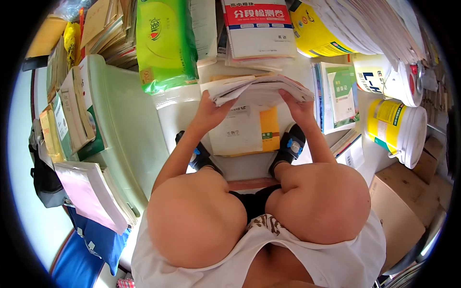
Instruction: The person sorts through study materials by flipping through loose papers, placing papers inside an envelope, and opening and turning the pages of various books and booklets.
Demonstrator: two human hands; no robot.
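A thick stack of papers is held up between my two hands, beyond my knees. My left hand grips its left end, thumb on top, where some sheets fold over. At its right end my right hand has its fingers closed round the edge. Below the stack, on the floor between my feet, lie a pale book or booklet and an orange-yellow one partly under it. The print on the held papers is too small to read.
A green tissue pack and a red-and-white test-paper booklet lie ahead. To the right are book piles, a white-and-yellow bucket and a cardboard box. Books line the pale green bin on the left.
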